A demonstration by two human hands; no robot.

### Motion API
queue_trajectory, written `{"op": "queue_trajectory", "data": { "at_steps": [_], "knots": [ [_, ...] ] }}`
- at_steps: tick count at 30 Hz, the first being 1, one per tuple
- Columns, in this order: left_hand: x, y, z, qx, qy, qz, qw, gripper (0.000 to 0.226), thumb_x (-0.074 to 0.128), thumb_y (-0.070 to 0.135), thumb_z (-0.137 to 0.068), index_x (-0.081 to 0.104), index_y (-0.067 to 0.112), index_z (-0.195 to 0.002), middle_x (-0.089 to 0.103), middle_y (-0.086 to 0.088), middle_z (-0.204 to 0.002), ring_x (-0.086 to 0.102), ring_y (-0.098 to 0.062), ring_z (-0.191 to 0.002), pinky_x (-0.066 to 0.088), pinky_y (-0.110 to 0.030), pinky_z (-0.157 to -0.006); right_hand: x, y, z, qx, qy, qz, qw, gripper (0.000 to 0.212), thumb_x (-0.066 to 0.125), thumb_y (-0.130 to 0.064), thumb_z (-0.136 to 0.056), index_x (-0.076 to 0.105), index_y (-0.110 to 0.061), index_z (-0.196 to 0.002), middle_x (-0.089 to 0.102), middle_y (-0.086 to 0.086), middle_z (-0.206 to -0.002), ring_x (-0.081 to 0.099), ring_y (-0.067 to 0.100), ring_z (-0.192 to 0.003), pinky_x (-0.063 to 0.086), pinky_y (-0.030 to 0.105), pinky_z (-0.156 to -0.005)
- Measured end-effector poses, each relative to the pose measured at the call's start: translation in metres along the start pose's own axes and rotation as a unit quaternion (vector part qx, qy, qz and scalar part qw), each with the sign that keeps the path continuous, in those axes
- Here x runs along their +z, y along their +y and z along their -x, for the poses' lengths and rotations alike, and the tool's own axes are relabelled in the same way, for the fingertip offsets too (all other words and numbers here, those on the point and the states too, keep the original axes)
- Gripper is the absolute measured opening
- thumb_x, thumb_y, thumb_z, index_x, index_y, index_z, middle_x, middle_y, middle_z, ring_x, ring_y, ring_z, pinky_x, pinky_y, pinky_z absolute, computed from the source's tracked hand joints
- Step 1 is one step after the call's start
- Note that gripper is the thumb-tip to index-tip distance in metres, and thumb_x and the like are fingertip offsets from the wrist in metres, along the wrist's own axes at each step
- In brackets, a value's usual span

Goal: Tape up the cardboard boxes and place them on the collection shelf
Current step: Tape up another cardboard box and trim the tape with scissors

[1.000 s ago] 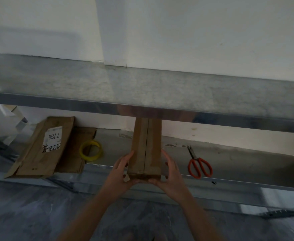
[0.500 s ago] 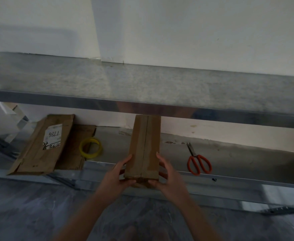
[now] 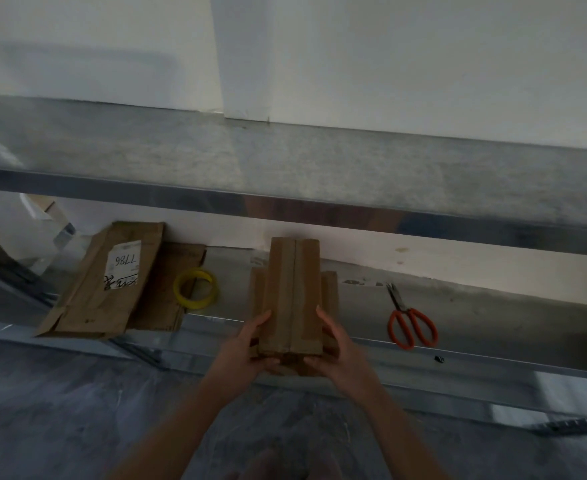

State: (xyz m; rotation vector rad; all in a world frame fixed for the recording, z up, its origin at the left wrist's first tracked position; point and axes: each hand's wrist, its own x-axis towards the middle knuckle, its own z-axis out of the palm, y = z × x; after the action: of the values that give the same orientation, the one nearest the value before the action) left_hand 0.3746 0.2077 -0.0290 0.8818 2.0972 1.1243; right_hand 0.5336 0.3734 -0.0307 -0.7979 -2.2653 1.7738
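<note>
Both hands clamp the taped box [image 3: 292,296] at its near end: left hand [image 3: 247,344] on the left side, right hand [image 3: 337,344] on the right. Box held over the lower shelf [image 3: 493,317] edge, long axis pointing far, toward the wall. Upper shelf [image 3: 354,168] lies above and beyond.

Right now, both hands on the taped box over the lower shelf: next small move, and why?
Probably lift it clear and up toward the upper shelf. The left hand and right hand grip the cardboard box at its near end, tape already runs along the top seam, and that shelf looks bare.
</note>
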Motion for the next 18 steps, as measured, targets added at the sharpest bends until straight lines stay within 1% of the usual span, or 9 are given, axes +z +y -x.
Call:
{"op": "queue_trajectory", "data": {
  "at_steps": [2, 3, 6, 9, 11, 13, 15, 17, 18],
  "knots": [
    [0.003, -0.001, -0.002, -0.005, 0.003, 0.001, 1.0, 0.088, 0.084, 0.015, -0.07, 0.036, 0.037, -0.141, 0.05, 0.012, -0.13, 0.054, 0.008, -0.109, 0.05, -0.019, -0.093, -0.003, 0.001, -0.002, -0.001, -0.005, 0.01, 1.0, 0.089, 0.08, -0.012, -0.078, 0.028, -0.051, -0.138, 0.046, -0.027, -0.129, 0.049, -0.023, -0.109, 0.042, 0.005, -0.093],
    [0.003, -0.003, -0.003, -0.008, -0.001, -0.004, 1.0, 0.088, 0.084, 0.015, -0.071, 0.035, 0.038, -0.14, 0.05, 0.013, -0.129, 0.054, 0.008, -0.109, 0.049, -0.016, -0.093, -0.002, 0.001, -0.003, 0.001, -0.007, 0.017, 1.0, 0.091, 0.082, -0.012, -0.077, 0.028, -0.051, -0.139, 0.048, -0.024, -0.132, 0.051, -0.02, -0.112, 0.044, 0.009, -0.096],
    [0.007, -0.01, 0.0, -0.009, -0.009, -0.009, 1.0, 0.088, 0.083, 0.014, -0.072, 0.032, 0.043, -0.137, 0.048, 0.01, -0.132, 0.054, -0.003, -0.116, 0.048, -0.015, -0.093, 0.005, 0.011, 0.001, -0.003, 0.002, 0.036, 0.999, 0.094, 0.084, -0.009, -0.074, 0.032, -0.053, -0.139, 0.05, -0.005, -0.141, 0.055, -0.004, -0.12, 0.047, 0.022, -0.101],
    [0.007, -0.01, 0.003, -0.008, -0.011, -0.005, 1.0, 0.086, 0.081, 0.011, -0.074, 0.03, 0.046, -0.134, 0.04, 0.017, -0.13, 0.052, -0.007, -0.118, 0.048, -0.011, -0.087, 0.01, 0.015, 0.004, -0.002, 0.009, 0.054, 0.999, 0.097, 0.084, -0.019, -0.074, 0.027, -0.062, -0.139, 0.05, -0.01, -0.142, 0.055, -0.001, -0.122, 0.047, 0.031, -0.105],
    [0.007, -0.011, 0.006, 0.005, -0.018, -0.023, 1.0, 0.088, 0.08, 0.017, -0.076, 0.026, 0.051, -0.136, 0.033, 0.022, -0.133, 0.047, -0.008, -0.122, 0.048, -0.015, -0.092, 0.012, 0.013, 0.008, 0.006, 0.002, 0.058, 0.998, 0.1, 0.084, -0.027, -0.074, 0.02, -0.058, -0.143, 0.046, -0.011, -0.145, 0.052, -0.002, -0.125, 0.046, 0.034, -0.107],
    [0.005, -0.011, 0.01, 0.019, -0.027, -0.056, 0.998, 0.091, 0.079, 0.029, -0.077, 0.02, 0.052, -0.142, 0.029, 0.015, -0.144, 0.042, -0.01, -0.128, 0.044, -0.027, -0.103, 0.014, 0.01, 0.011, 0.01, -0.004, 0.053, 0.999, 0.105, 0.085, -0.033, -0.073, 0.012, -0.054, -0.145, 0.041, -0.013, -0.147, 0.048, -0.004, -0.127, 0.044, 0.032, -0.108],
    [0.004, -0.013, 0.014, 0.027, -0.032, -0.065, 0.997, 0.094, 0.078, 0.037, -0.076, 0.014, 0.053, -0.144, 0.023, 0.01, -0.152, 0.037, -0.012, -0.134, 0.041, -0.036, -0.109, 0.016, 0.007, 0.015, 0.009, -0.012, 0.062, 0.998, 0.108, 0.084, -0.041, -0.073, 0.007, -0.053, -0.147, 0.037, -0.015, -0.15, 0.045, -0.004, -0.129, 0.041, 0.024, -0.109],
    [0.005, -0.011, 0.018, 0.039, -0.029, -0.075, 0.996, 0.096, 0.078, 0.039, -0.076, 0.011, 0.054, -0.144, 0.017, 0.01, -0.155, 0.031, -0.011, -0.138, 0.037, -0.036, -0.111, 0.018, 0.006, 0.018, 0.0, -0.007, 0.075, 0.997, 0.11, 0.082, -0.051, -0.071, 0.004, -0.052, -0.148, 0.033, -0.014, -0.153, 0.042, -0.003, -0.132, 0.039, 0.017, -0.107],
    [0.005, -0.01, 0.019, 0.046, -0.022, -0.078, 0.996, 0.097, 0.078, 0.038, -0.076, 0.01, 0.055, -0.144, 0.015, 0.01, -0.156, 0.029, -0.01, -0.139, 0.036, -0.036, -0.112, 0.018, 0.006, 0.019, -0.006, -0.002, 0.075, 0.997, 0.11, 0.081, -0.054, -0.071, 0.003, -0.053, -0.148, 0.032, -0.013, -0.154, 0.04, -0.002, -0.134, 0.04, 0.02, -0.108]
  ]
}}
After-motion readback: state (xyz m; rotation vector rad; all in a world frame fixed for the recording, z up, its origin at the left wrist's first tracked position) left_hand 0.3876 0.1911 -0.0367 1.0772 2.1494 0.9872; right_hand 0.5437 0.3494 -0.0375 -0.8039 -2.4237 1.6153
